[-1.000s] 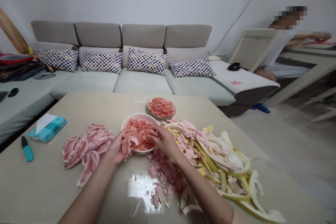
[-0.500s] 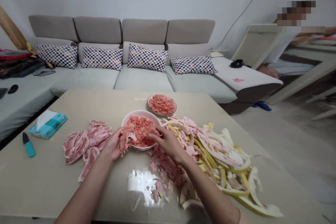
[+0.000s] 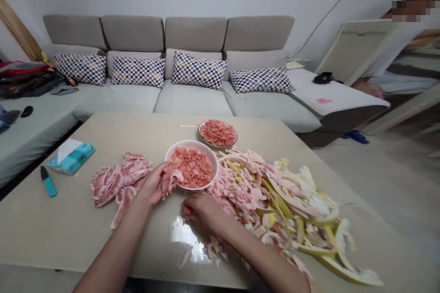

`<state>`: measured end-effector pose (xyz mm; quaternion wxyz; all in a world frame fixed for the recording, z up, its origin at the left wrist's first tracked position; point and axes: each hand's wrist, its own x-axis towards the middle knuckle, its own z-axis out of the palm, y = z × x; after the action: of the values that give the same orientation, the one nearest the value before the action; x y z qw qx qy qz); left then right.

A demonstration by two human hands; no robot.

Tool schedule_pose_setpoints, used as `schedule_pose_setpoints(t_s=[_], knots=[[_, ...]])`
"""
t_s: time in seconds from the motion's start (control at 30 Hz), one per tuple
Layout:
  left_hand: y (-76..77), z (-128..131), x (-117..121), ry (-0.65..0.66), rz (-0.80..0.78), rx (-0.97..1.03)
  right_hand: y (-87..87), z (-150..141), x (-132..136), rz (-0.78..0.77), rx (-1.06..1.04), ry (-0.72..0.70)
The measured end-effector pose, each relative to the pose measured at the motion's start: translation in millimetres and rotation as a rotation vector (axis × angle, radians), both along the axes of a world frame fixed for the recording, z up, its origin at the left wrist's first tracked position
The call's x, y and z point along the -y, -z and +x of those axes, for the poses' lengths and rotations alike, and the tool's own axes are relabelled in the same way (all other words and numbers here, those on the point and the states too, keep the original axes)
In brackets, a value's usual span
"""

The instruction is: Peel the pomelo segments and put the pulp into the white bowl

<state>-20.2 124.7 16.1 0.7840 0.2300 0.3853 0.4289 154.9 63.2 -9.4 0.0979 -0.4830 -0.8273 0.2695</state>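
Note:
My left hand (image 3: 156, 186) is closed around a partly peeled pomelo segment (image 3: 169, 178), held at the left rim of a white bowl (image 3: 216, 173). Loose pink pomelo flesh (image 3: 193, 168) fills much of that bowl. Just in front of the bowl, low over the table, is my right hand (image 3: 202, 210). Its fingers are curled inward, and whatever they hold is hidden. Pink skin scraps (image 3: 237, 187) lie right beside it. Left of my left hand rests a pile of pomelo segments (image 3: 106, 185) with membrane on.
A dark-rimmed plate of pomelo flesh (image 3: 218, 132) stands behind the bowl. Yellow-white rind strips (image 3: 309, 219) cover the table's right side. A turquoise-handled knife (image 3: 49, 183) and a tissue pack (image 3: 72, 158) lie at the left. A person (image 3: 388, 68) sits at the far right.
My right hand has moved from over the bowl down to the table in front of it. My left hand still holds the segment at the rim. The view has shifted slightly.

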Motion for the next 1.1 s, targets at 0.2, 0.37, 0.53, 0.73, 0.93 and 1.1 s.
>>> schedule_pose_setpoints(t_s=[0.2, 0.37, 0.53, 0.73, 0.93, 1.1], knots=[[2.1, 3.2, 1.4, 0.026, 0.088, -0.067, -40.4, 12.8, 0.1, 0.053, -0.189, 0.137], [-6.0, 11.8, 8.1, 0.019, 0.191, -0.132, -69.4, 12.6, -29.0, 0.236, -0.536, 0.336], [-12.6, 19.3, 13.5, -0.007, 0.291, -0.197, -59.4, 0.8, -58.0, 0.170, -0.633, 0.286], [-13.8, 22.6, 14.4, -0.013, 0.350, -0.238, -50.6, 0.6, -57.4, -0.166, -0.915, 0.297], [-10.9, 24.4, 15.4, 0.001, 0.368, -0.255, -36.1, 0.2, -56.0, -0.602, -1.246, 0.344], [-7.1, 25.1, 13.6, -0.029, 0.386, -0.295, -35.4, 0.4, -56.9, -0.594, -1.224, 0.342]])
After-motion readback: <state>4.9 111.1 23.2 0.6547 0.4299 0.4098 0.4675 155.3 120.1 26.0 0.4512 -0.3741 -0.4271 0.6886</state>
